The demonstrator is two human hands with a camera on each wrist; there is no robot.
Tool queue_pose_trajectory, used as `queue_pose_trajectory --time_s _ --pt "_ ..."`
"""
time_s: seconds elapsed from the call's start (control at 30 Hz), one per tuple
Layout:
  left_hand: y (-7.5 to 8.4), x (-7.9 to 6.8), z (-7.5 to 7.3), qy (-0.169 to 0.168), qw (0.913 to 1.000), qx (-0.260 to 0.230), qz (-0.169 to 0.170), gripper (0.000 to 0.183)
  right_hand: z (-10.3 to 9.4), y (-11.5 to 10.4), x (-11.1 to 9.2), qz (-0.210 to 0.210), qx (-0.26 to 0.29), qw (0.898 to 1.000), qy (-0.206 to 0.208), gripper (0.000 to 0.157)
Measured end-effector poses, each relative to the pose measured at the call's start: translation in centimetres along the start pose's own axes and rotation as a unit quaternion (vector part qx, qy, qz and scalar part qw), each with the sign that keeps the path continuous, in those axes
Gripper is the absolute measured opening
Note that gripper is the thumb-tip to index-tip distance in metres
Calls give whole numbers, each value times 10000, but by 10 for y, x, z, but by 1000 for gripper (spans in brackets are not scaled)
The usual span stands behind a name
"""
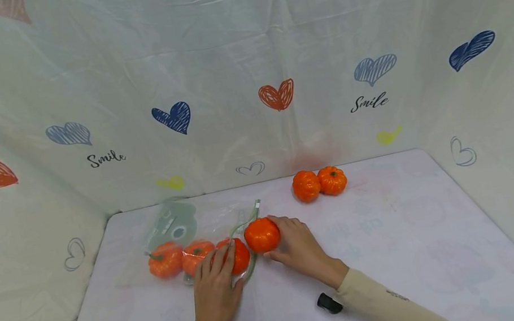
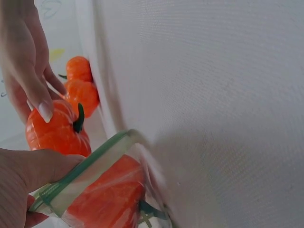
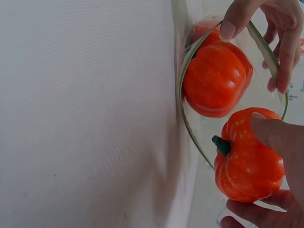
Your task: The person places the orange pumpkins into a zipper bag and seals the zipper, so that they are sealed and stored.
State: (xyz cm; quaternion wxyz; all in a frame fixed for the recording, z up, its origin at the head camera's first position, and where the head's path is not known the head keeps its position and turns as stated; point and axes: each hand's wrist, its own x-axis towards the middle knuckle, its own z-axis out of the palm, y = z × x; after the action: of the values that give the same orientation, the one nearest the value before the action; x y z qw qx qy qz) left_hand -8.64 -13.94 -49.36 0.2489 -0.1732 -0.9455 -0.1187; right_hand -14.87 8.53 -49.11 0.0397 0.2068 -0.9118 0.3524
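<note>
A clear zip bag (image 1: 216,220) with a green-edged mouth lies on the left half of the table. Inside it are three orange toy pumpkins, at the left (image 1: 166,260), in the middle (image 1: 195,251) and near the mouth (image 1: 240,256). My left hand (image 1: 217,291) holds the bag by its rim, thumb on the green edge (image 2: 90,164), and the mouth gapes toward the right. Between thumb and fingers, my right hand (image 1: 301,247) grips another toy pumpkin (image 3: 249,154) with a green stem, right at the bag's mouth.
Two more toy pumpkins, one on the left (image 1: 305,186) and one on the right (image 1: 333,180), sit side by side at the table's back edge. A white cloth (image 1: 229,62) printed with hearts hangs behind the white table (image 1: 407,249) and along its sides.
</note>
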Motion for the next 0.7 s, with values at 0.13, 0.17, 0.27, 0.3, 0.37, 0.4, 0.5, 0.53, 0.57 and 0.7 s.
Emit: queue_pose_trajectory --time_s 0.13,0.17,0.27,0.3,0.37,0.4,0.5,0.53,0.57,0.7 --pt "0 0 0 -55 10000 15 -38 87 3 0 2 -24 -7 10000 45 83" --pt "0 0 0 -60 10000 16 -44 87 3 -1 3 -24 5 10000 45 83" --pt "0 0 0 -40 10000 26 -36 88 5 -1 5 -28 12 10000 42 83" --pt "0 0 0 -24 10000 25 -29 88 5 -1 5 -32 18 10000 41 83" --pt "0 0 0 3 10000 7 -18 88 7 -1 6 -49 13 10000 49 83" --pt "0 0 0 8 10000 2 -15 89 8 -1 7 -50 3 10000 52 83" --pt "0 0 -1 -2 10000 -9 -20 89 10 -1 8 -52 -19 10000 61 84" --pt "1 0 -1 -10 10000 -10 -23 89 11 -1 9 -59 -28 10000 68 83" --pt "1 0 -1 -16 10000 -7 -24 89 12 -1 9 -65 -31 9999 70 83" --pt "1 1 -1 -20 10000 13 -3 89 14 -2 11 -99 -31 9999 93 84"
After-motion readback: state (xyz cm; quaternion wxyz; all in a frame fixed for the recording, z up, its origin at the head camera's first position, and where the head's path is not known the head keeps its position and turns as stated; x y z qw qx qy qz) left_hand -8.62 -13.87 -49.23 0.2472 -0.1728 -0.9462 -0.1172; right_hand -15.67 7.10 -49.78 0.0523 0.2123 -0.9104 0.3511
